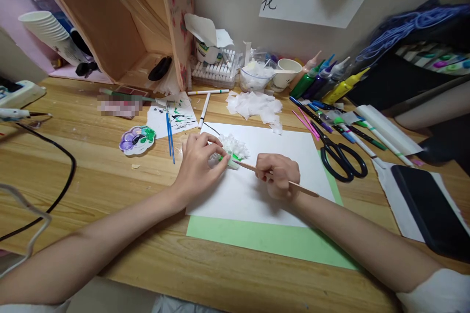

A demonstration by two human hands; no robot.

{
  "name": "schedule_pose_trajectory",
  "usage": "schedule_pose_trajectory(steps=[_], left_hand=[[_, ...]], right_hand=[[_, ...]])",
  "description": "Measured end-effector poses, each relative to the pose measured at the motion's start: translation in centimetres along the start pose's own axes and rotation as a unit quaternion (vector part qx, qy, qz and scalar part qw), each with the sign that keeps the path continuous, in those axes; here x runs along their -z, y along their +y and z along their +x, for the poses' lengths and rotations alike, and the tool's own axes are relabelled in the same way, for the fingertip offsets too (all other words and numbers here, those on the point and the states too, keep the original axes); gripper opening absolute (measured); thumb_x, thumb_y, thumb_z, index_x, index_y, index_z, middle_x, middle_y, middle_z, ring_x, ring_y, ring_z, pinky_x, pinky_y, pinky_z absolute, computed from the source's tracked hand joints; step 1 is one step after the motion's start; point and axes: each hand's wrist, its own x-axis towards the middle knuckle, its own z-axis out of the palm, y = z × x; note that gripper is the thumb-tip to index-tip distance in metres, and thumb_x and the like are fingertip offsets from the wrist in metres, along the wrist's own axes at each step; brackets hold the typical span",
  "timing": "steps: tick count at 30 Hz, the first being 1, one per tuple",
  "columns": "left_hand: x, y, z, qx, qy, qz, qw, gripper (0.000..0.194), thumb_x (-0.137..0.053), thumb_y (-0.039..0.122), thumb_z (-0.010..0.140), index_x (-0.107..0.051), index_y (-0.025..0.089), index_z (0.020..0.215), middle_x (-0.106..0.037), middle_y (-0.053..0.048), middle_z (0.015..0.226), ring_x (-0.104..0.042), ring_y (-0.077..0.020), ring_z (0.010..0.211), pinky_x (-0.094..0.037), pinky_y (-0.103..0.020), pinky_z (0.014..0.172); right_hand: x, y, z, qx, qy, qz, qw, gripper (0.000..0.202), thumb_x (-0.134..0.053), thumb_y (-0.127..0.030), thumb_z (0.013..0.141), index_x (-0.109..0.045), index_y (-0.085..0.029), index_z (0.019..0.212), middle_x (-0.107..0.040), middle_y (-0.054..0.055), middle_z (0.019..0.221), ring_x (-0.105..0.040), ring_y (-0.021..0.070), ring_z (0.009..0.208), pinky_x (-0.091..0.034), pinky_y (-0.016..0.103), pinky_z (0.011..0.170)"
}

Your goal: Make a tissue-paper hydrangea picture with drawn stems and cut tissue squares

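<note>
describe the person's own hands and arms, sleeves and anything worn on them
The left hand and right hand are bare: no gloves, and no rings or watch can be seen. The left forearm and right forearm are slim and uncovered, without visible markings. A white right sleeve ends near the elbow; only a pale sliver of the left sleeve shows.

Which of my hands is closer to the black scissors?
Right. Your right hand, holding a thin wooden stick, is a little to the left of the scissors; your left hand is farther left, by the white flower.
</note>
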Motion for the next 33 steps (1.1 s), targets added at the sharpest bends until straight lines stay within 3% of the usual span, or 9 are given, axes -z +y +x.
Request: schedule_pose_trajectory(steps=[3, 6, 16, 23, 28, 33], left_hand=[[-0.2, -0.3, 0.2, -0.012, 0.005, 0.027, 1.0, 0.011, -0.057, 0.027, 0.082, -0.064, 0.021, 0.076, -0.06, -0.003, 0.095, -0.045, -0.0214, 0.095, -0.033, -0.039, 0.087], [-0.2, -0.4, 0.3, -0.025, 0.012, 0.05, 0.998, 0.01, -0.057, 0.026, 0.081, -0.064, 0.021, 0.076, -0.06, -0.004, 0.097, -0.045, -0.0217, 0.096, -0.032, -0.04, 0.087], [-0.2, -0.6, 0.5, -0.023, 0.018, 0.076, 0.997, 0.012, -0.054, 0.027, 0.083, -0.063, 0.02, 0.079, -0.058, -0.005, 0.099, -0.045, -0.0226, 0.099, -0.034, -0.038, 0.087], [0.1, -2.0, 1.6, 0.036, 0.051, 0.1, 0.993, 0.014, -0.042, 0.018, 0.087, -0.054, 0.018, 0.093, -0.059, -0.006, 0.097, -0.045, -0.0228, 0.095, -0.036, -0.037, 0.085], [0.0, -3.8, 2.1, 0.047, 0.004, 0.119, 0.992, 0.01, -0.047, 0.019, 0.084, -0.057, 0.02, 0.087, -0.06, -0.004, 0.088, -0.048, -0.0227, 0.088, -0.037, -0.036, 0.078], [-0.1, -3.9, 2.0, 0.049, -0.014, 0.109, 0.993, 0.008, -0.05, 0.019, 0.083, -0.057, 0.02, 0.086, -0.06, -0.004, 0.089, -0.05, -0.022, 0.089, -0.039, -0.035, 0.077]], right_hand=[[0.2, 0.2, 0.3, -0.01, -0.075, -0.054, 0.996, 0.035, -0.028, -0.024, 0.094, -0.045, -0.02, 0.064, -0.042, -0.003, 0.05, -0.039, 0.0097, 0.043, -0.032, 0.024, 0.045], [0.1, 0.0, 0.5, -0.017, -0.103, -0.09, 0.99, 0.036, -0.026, -0.024, 0.095, -0.045, -0.02, 0.065, -0.043, -0.003, 0.051, -0.041, 0.0095, 0.044, -0.034, 0.023, 0.048], [-0.2, -0.1, 0.9, -0.063, -0.117, -0.136, 0.982, 0.031, -0.029, -0.026, 0.095, -0.047, -0.02, 0.07, -0.047, -0.003, 0.057, -0.045, 0.009, 0.048, -0.037, 0.021, 0.052], [-0.3, 0.1, 1.0, -0.095, -0.123, -0.135, 0.979, 0.031, -0.03, -0.028, 0.095, -0.047, -0.02, 0.07, -0.048, -0.003, 0.058, -0.046, 0.0094, 0.05, -0.036, 0.022, 0.053], [-0.4, 0.3, 1.0, -0.136, -0.113, -0.112, 0.978, 0.034, -0.03, -0.031, 0.096, -0.047, -0.02, 0.068, -0.049, -0.002, 0.058, -0.047, 0.0098, 0.052, -0.037, 0.023, 0.054], [-0.5, 0.5, 0.9, -0.169, -0.107, -0.101, 0.975, 0.035, -0.03, -0.034, 0.096, -0.048, -0.02, 0.069, -0.049, -0.002, 0.054, -0.05, 0.0105, 0.051, -0.039, 0.023, 0.053]])
